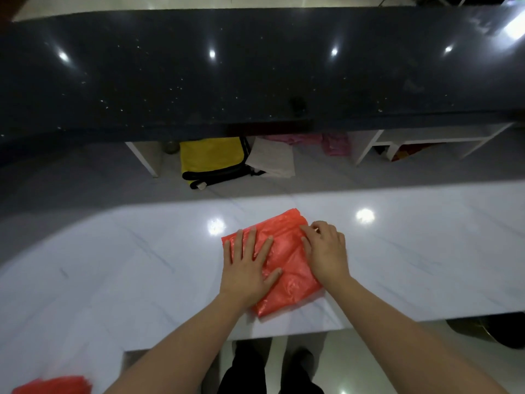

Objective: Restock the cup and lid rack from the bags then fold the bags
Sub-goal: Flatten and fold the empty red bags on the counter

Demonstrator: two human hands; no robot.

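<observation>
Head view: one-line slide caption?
Left hand flattens red plastic bag on white counter; right hand pinches its fold.

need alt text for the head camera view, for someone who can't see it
Two bare hands fold a red plastic bag on a white marble counter: the left hand presses it flat, the right hand pinches its far edge.

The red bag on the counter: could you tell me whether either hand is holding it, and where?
The left hand presses the bag flat; the right hand pinches its right edge.
</observation>
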